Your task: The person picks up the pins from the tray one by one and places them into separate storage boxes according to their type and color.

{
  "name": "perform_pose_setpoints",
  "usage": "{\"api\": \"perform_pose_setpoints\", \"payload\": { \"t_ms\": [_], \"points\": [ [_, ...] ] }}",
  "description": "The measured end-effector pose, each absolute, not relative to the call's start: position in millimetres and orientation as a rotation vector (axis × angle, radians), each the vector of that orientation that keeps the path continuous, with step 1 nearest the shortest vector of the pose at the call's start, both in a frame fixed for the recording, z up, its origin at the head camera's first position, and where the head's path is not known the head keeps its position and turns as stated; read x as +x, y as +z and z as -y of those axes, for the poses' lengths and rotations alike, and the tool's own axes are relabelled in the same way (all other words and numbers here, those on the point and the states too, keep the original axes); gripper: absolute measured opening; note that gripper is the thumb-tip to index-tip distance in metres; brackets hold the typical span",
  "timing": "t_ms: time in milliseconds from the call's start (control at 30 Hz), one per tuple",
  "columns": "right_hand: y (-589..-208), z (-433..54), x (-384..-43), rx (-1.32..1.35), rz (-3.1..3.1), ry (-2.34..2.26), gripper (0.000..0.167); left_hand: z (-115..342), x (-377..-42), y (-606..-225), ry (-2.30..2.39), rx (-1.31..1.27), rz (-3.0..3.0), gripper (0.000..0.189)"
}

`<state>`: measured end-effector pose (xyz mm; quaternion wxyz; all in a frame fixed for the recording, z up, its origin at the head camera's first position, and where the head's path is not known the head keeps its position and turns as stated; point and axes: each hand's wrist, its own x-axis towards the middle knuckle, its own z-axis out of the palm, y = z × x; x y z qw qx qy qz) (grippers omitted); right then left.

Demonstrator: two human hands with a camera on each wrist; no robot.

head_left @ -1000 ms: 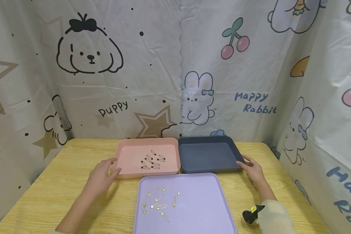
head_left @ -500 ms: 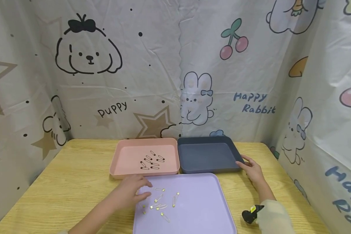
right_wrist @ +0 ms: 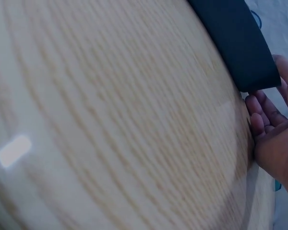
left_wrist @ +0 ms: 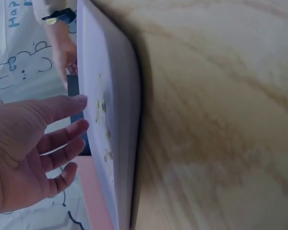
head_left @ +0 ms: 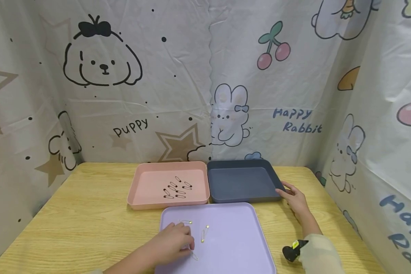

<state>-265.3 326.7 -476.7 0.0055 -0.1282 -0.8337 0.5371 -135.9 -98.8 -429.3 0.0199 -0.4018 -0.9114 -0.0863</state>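
Observation:
My left hand (head_left: 174,243) is over the left part of the purple tray (head_left: 233,239), hiding some of the gold safety pins (head_left: 203,240) that lie there. The left wrist view shows its fingers loosely bent, the thumb apart from them, and nothing between; the pins (left_wrist: 104,105) lie beyond the fingertips. At the right side of the dark blue tray (head_left: 243,180), my right hand (head_left: 296,199) grips the near corner, with fingers (right_wrist: 266,108) curled below the edge. Inside the pink tray (head_left: 150,179) lie several black safety pins (head_left: 180,196).
Pink and dark blue trays stand side by side at the back of the wooden table (head_left: 89,220), and the purple one sits in front of them. A printed curtain (head_left: 178,76) closes off the back and sides. A black device (head_left: 293,251) is at the right sleeve.
My left hand has left the pink tray's left side and moved right and nearer, over the gold safety pins on the purple tray. My right hand stays at the dark blue tray.

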Motion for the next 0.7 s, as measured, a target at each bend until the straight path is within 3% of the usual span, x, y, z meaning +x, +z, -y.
{"api": "perform_pose_setpoints", "payload": {
  "t_ms": [700],
  "points": [
    [-478, -327, -265, -0.418, 2.576, 1.719, 0.076, 86, -140, -443, -0.193, -1.257, 2.868, 0.015]
  ]
}}
